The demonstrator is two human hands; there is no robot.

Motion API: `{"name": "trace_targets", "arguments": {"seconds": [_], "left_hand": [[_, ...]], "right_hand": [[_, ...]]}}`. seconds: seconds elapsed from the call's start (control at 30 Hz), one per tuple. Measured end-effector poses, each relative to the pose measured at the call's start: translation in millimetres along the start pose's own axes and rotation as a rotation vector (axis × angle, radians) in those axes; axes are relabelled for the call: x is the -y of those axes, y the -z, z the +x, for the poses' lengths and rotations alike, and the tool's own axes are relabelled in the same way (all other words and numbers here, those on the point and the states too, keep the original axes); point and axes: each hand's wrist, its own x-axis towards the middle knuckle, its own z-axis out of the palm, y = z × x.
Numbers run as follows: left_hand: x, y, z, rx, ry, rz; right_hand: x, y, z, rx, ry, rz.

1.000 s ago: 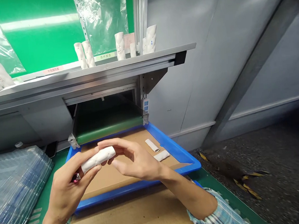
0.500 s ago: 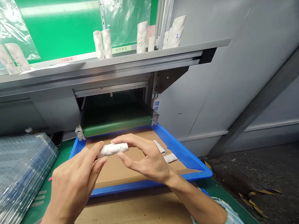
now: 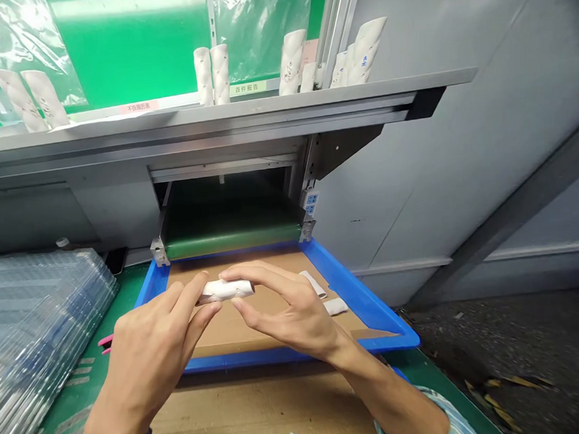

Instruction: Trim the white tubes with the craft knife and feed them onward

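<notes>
White tube [image 3: 229,289] over the blue tray [image 3: 245,360], roughly level, left hand [image 3: 151,341] pinching its left end, right hand [image 3: 297,312] gripping farther right with thumb and fingers, two loose tubes [image 3: 313,284] in the tray, green conveyor [image 3: 231,238] behind

Before us on the counter [image 3: 132,277] lies a tray [image 3: 380,310], two tubes [image 3: 335,306] in its right half. We have another tube [image 3: 230,289] above it, between our left hand [image 3: 151,335] and right hand [image 3: 289,307]. Behind sits a conveyor belt [image 3: 234,240], beneath a shelf [image 3: 241,112]; left, a stack of packaging [image 3: 46,310].
</notes>
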Motion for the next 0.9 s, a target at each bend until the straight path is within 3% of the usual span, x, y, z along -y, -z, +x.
{"name": "trace_targets", "arguments": {"seconds": [0.9], "left_hand": [[1.2, -3.0, 2.9, -0.016, -0.025, 0.03]], "right_hand": [[2.2, 2.5, 0.8, -0.001, -0.012, 0.058]]}}
